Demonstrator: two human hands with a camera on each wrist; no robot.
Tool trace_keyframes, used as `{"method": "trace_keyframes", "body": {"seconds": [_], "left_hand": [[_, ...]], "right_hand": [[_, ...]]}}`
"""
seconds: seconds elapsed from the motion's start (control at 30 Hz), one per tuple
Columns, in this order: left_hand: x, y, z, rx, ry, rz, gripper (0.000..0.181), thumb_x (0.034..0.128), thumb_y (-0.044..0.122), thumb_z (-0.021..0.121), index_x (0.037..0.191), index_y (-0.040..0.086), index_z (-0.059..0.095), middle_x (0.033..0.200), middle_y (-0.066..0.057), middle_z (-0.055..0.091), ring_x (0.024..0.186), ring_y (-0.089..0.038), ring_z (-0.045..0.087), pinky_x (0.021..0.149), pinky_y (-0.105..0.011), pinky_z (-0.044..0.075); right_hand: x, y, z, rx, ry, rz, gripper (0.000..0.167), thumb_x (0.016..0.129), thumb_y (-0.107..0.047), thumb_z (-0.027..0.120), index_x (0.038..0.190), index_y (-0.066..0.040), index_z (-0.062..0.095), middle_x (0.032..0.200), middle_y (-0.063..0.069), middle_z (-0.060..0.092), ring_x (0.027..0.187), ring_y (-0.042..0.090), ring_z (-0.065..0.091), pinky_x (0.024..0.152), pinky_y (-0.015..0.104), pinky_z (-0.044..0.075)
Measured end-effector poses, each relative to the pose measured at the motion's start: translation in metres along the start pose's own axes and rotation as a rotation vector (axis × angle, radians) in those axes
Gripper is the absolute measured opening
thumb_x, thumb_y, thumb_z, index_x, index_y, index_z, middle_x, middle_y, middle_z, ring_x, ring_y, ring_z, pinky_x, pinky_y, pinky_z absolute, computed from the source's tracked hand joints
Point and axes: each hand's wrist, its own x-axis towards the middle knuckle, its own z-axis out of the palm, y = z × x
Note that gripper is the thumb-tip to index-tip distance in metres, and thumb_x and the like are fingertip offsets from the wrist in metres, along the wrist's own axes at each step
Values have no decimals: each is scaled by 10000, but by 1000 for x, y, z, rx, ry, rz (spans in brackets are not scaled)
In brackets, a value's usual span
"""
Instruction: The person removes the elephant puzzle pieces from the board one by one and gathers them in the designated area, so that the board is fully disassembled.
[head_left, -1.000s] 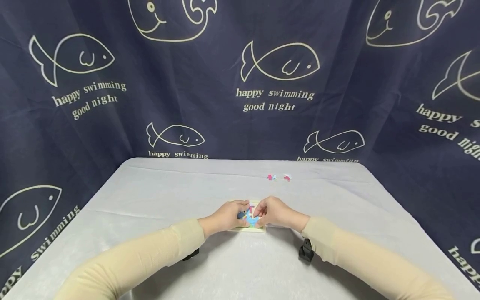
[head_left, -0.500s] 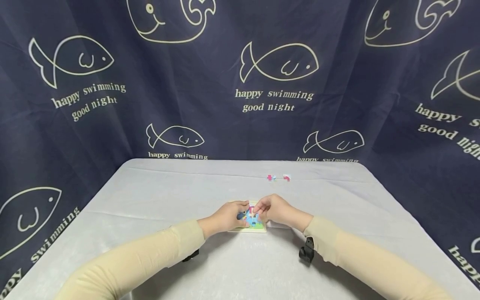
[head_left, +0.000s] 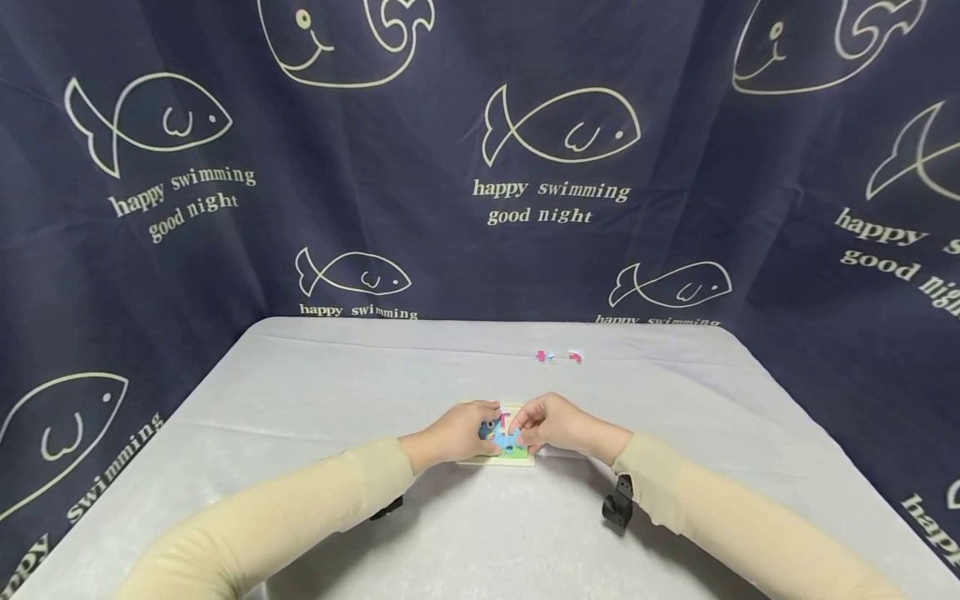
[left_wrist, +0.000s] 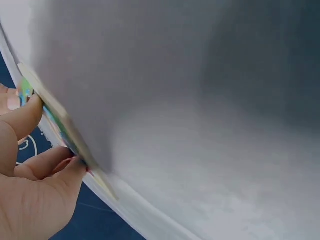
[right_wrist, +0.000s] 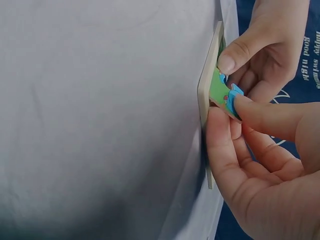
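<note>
A small framed jigsaw puzzle (head_left: 480, 463) lies on the table, partly hidden under both hands. Its picture is blue, green and pink, with a pale bare patch near the upper right. My left hand (head_left: 455, 431) spans the board's left side, pressing it with thumb and fingertips; the thumb (right_wrist: 235, 56) rests on the picture in the right wrist view. Over the board's right side, my right hand (head_left: 557, 423) pinches a green-and-blue puzzle piece (right_wrist: 231, 103) between thumb and index finger. That piece is tilted up at the board's edge; whether it is seated cannot be told.
Farther back on the table (head_left: 375, 367) lie a pink-and-blue puzzle piece (head_left: 542, 357) and a pink-and-white puzzle piece (head_left: 576, 357). A dark blue curtain (head_left: 450, 250) with white fish drawings hangs behind the table's far edge.
My right hand has shifted slightly right and back, then come down a little, uncovering the board's green lower right part. My left hand stays in place. The two far pieces have not moved.
</note>
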Motion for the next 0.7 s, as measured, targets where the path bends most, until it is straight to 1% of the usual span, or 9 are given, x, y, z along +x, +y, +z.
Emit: {"method": "trace_keyframes", "body": {"seconds": [0.17, 0.27, 0.4, 0.6, 0.7], "left_hand": [[-2, 7, 1, 11, 15, -41, 609, 839, 199, 764, 1348, -36, 527, 1458, -133, 489, 1351, -300, 460, 1149, -385, 371], [-4, 10, 3, -30, 20, -77, 625, 843, 172, 756, 1368, -47, 499, 1477, -147, 460, 1364, -319, 439, 1155, -396, 362], [-6, 12, 4, -102, 32, -125, 642, 860, 178, 736, 1393, -54, 464, 1504, -165, 416, 1398, -339, 386, 1173, -426, 327], [-7, 12, 7, -124, 78, -152, 630, 845, 173, 754, 1372, -53, 494, 1497, -166, 428, 1398, -344, 387, 1166, -439, 336], [-7, 14, 8, -124, 97, -165, 628, 824, 161, 773, 1352, -59, 514, 1485, -171, 442, 1383, -356, 405, 1154, -442, 353]], "right_hand": [[0, 2, 1, 30, 7, -1, 145, 819, 65, 683, 958, 108, 675, 727, 22, 637, 624, 105, 623, 648, 304, 610], [0, 3, 2, 36, 9, 2, 147, 820, 65, 681, 959, 110, 672, 716, 16, 630, 619, 107, 623, 643, 304, 609], [0, 4, 3, 35, 15, 14, 140, 826, 59, 681, 959, 103, 674, 716, 14, 636, 619, 106, 624, 641, 299, 607], [0, 5, 3, 40, 19, 13, 145, 847, 54, 654, 980, 106, 671, 770, 50, 691, 611, 110, 634, 647, 289, 602], [0, 5, 2, 60, 24, 20, 150, 845, 54, 652, 985, 107, 664, 765, 44, 672, 617, 112, 633, 647, 282, 600]]}}
